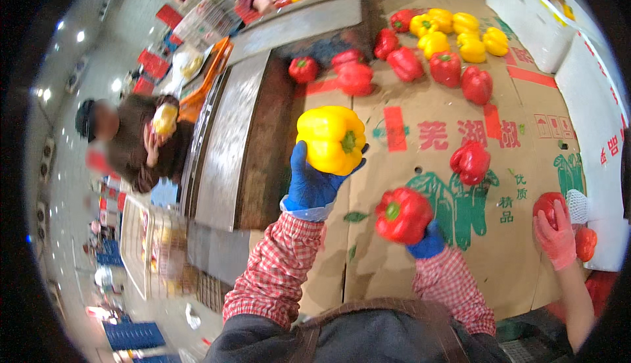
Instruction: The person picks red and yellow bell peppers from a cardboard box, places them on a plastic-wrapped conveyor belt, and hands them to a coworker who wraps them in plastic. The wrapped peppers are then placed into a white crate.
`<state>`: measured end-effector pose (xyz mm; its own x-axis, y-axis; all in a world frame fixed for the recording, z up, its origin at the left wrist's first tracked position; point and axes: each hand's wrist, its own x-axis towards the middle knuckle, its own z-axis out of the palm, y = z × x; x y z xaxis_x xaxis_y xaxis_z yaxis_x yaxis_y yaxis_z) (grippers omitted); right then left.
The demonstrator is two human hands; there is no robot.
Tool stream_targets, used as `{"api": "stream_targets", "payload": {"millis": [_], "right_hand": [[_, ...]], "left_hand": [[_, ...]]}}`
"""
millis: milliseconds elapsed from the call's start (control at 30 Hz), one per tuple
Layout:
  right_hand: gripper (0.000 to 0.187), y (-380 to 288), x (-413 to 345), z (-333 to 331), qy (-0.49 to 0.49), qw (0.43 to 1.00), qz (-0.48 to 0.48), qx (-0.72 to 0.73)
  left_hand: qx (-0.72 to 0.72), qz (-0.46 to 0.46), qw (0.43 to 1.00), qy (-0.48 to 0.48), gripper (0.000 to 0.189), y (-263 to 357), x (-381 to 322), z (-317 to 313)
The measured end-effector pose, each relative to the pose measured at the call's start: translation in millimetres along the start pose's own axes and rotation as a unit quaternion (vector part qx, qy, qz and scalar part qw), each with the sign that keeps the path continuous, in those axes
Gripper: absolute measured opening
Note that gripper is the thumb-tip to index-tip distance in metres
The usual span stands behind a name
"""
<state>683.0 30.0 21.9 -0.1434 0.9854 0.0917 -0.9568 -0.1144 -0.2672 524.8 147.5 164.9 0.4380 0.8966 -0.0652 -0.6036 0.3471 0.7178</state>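
My left hand [313, 183], in a blue glove, holds up a yellow bell pepper [330, 138], its stem turned to the right. In my right hand [430, 243], also blue-gloved and largely hidden by what it holds, is a red bell pepper [404, 215] with its green stem showing. Beneath both hands lies a flattened printed cardboard sheet [384, 274]. A loose red bell pepper [471, 162] rests on it to the upper right of my right hand. Farther off are several red bell peppers [405, 63] and a group of yellow bell peppers [472, 48].
Metal-topped ledges [231, 136] run along the left and far sides. White foam boxes [532, 22] stand at the right. A co-worker's pink-gloved hand [554, 235] holds a red pepper at the right edge. Other people stand at left and far side. A plastic crate [135, 244] is lower left.
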Motion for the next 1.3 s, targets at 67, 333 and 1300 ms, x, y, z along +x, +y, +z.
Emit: {"api": "stream_targets", "payload": {"millis": [67, 333, 1300], "right_hand": [[0.077, -9.5, 0.3, 14.6, -0.002, 0.999, -0.04, -0.036], [0.084, -39.1, -12.0, 99.7, -0.037, 0.883, -0.124, -0.451], [0.103, 18.1, -39.6, 146.0, 0.035, 0.849, -0.316, -0.423]], "left_hand": [[-0.102, -0.02, 0.995, -0.003, 0.069, -1.3, -33.5, -4.4], [-0.066, -0.014, 0.998, 0.02, 0.065, -18.9, -117.2, -14.0], [0.079, 0.124, 0.988, 0.041, 0.085, -92.0, -195.2, -9.5]]}}
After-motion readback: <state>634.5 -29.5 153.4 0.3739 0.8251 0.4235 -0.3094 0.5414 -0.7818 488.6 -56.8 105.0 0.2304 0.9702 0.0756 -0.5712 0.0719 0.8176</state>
